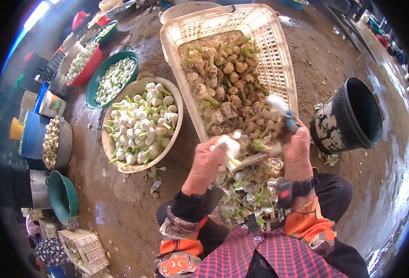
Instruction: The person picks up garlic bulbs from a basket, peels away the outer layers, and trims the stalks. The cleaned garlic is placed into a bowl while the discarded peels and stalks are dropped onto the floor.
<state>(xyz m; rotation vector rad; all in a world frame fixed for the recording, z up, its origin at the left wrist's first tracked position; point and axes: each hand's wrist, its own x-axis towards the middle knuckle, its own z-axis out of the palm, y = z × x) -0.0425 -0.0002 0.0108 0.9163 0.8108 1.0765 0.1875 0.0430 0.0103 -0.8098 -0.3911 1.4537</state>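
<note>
My left hand [205, 166] is closed around a white garlic bulb [229, 147] with a short pale green stem. To its right, my right hand [299, 155] is closed on a blue-and-white object [283, 113], smeared by motion; its kind cannot be made out. Both hands are over the near end of a tilted cream plastic basket [278, 60] holding brown, unpeeled garlic bulbs [230, 76]. Below the hands, between my knees, lies a heap of peeled skins and green stem scraps [253, 194].
Left of the basket stands a round cream tub [179, 123] of white garlic bulbs. Farther left are a green basin [91, 88] and a red basin [95, 60] of garlic. A black bucket [367, 111] tilts at the right. Stacked crates [84, 250] sit lower left.
</note>
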